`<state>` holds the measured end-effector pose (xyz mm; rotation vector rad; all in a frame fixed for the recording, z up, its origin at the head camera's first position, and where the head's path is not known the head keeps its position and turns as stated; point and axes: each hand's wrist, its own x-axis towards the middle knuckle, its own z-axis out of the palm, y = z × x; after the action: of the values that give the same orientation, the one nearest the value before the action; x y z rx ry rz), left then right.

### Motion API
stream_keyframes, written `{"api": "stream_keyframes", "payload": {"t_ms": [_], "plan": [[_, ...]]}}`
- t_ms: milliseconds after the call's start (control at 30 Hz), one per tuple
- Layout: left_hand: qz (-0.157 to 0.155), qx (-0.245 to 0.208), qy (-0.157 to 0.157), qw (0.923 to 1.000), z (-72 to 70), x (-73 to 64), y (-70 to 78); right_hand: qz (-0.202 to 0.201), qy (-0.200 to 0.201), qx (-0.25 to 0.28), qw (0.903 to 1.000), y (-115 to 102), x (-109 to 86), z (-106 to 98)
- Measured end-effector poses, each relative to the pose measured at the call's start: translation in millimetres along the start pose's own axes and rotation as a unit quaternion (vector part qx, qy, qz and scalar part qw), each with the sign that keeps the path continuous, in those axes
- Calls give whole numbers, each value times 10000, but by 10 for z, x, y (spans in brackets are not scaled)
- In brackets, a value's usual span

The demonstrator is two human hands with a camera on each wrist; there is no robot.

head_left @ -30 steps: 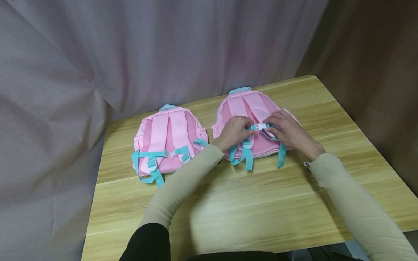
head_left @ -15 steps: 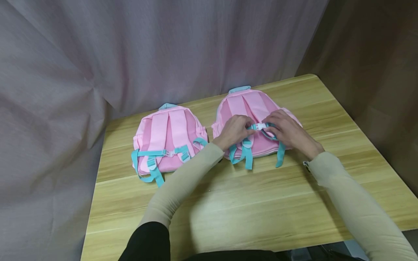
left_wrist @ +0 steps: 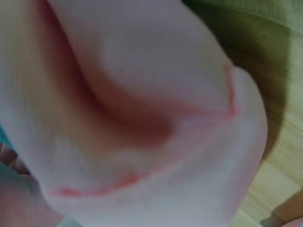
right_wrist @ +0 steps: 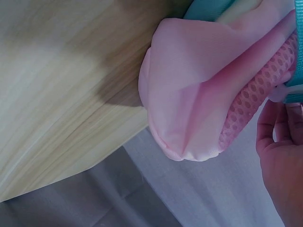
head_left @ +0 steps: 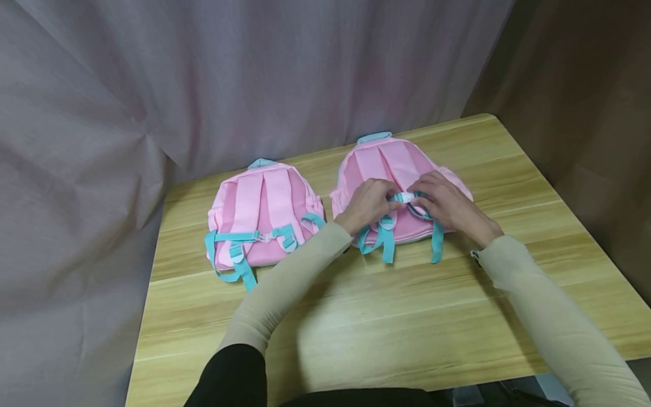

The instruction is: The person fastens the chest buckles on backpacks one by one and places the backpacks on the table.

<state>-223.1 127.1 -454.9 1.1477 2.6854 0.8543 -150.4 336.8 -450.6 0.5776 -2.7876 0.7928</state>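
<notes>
Two small pink backpacks with turquoise straps lie back side up on the table. At the right backpack [head_left: 402, 161], my left hand [head_left: 367, 202] pinches the strap at the left end of a white plastic side-release buckle [head_left: 406, 197]. My right hand [head_left: 443, 202] pinches the strap at its right end, thumb and fingers curled. The right wrist view shows the right hand's curled fingers by a turquoise strap [right_wrist: 299, 52], beside pink mesh. A blurred pale surface fills most of the left wrist view, with some fingers [left_wrist: 18, 165] at its left edge.
The left backpack [head_left: 249, 200] lies close by, its chest strap with a pale buckle [head_left: 265, 238] across it. My left sleeve [head_left: 290, 282] passes over its lower right side. The wooden table [head_left: 386, 322] backs onto a grey curtain [head_left: 285, 73].
Both hands stay at the right backpack's buckle with very little movement. The white buckle looks slightly shorter between the fingers than a second ago.
</notes>
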Motion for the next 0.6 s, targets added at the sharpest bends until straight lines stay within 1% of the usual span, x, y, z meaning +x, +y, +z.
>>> {"api": "stream_keyframes", "payload": {"t_ms": [233, 367, 600], "plan": [[-165, 58, -110, 9998, 0, 5, 4, -28, -66, -52, 10000, 18, 0, 4], [-265, 134, -199, 9994, -1, -7, 8, 66, -145, -54, 9999, 6, -11, 9], [-316, 204, -274, 9989, -32, -19, 12, 166, -202, -100, 9996, -8, -15, 2]]}}
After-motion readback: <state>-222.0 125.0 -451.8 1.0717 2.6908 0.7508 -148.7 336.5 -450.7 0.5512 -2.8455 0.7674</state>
